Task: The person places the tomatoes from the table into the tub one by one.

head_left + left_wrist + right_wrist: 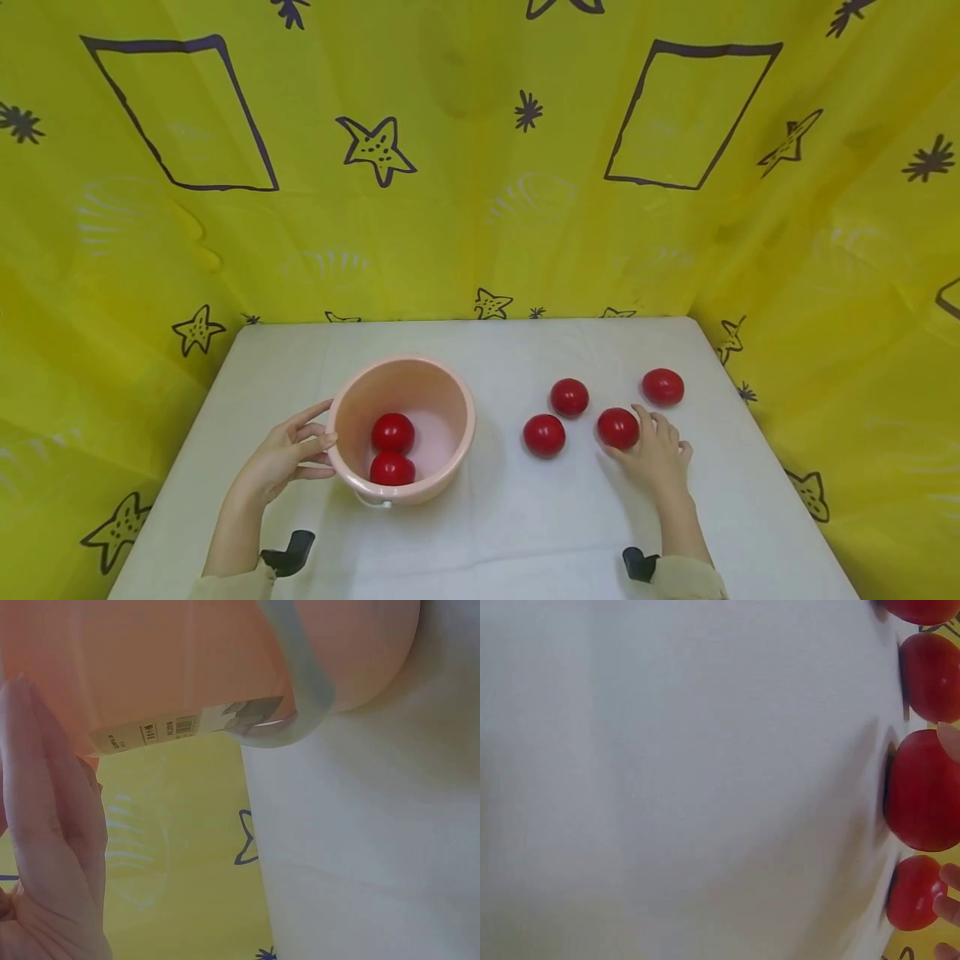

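My left hand (281,457) grips the rim of a pale pink bucket (457,450), thumb over the edge and fingers against the outside. Inside the bucket lie two red tomatoes, one tomato (393,433) behind the other tomato (392,469). On the right of the table, my right hand (658,457) holds a tomato (617,428) between thumb and index finger from its right side. That tomato appears to rest on the table. In the right wrist view the thumb (949,741) touches it, while much of the hand is out of frame.
Three other tomatoes lie around the held one: a front-left tomato (544,436), a back-left tomato (569,397) and a back-right tomato (663,387). A white cloth (525,517) covers the table. Yellow patterned curtains (450,225) enclose its back and sides.
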Available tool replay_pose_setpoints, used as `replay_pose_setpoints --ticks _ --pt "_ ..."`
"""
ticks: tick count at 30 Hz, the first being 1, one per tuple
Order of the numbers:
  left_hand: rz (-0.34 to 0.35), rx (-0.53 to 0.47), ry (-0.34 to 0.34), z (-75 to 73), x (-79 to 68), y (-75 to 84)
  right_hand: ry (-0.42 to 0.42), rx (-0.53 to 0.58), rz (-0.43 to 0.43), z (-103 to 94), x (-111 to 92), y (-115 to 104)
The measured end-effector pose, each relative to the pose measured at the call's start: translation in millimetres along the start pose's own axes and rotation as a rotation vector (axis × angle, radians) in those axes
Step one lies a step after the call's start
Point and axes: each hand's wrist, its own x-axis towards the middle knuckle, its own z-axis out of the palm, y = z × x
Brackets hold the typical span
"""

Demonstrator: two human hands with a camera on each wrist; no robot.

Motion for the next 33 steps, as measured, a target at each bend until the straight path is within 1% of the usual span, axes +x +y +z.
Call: replay_pose_setpoints --ticks 5,10,16,21,28,30,33 --pt "0.006 0.001 -0.008 0.3 0.0 -0.6 -0.016 0.018 0.012 5.3 -3.5 7.7" --pt "0.006 -0.001 -0.009 0.4 -0.5 1.4 -0.024 0.026 0.023 14.8 -0.3 13.8" --pt "-0.005 -0.006 -0.002 1.1 -0.7 3.2 0.033 0.014 0.011 26.8 4.3 20.0" --pt "-0.021 -0.007 0.013 1.5 -0.2 1.9 0.093 0.005 -0.015 30.7 6.3 22.0" --pt "-0.012 -0.003 0.005 1.7 0.4 1.4 0.181 0.002 -0.108 24.2 11.1 18.8" --pt "-0.011 -0.001 0.007 1.7 0.2 1.2 0.198 0.001 -0.141 18.7 13.6 13.4" --pt "-0.009 0.001 0.011 1.5 -0.1 0.7 0.219 0.000 -0.193 7.4 18.2 -0.4"
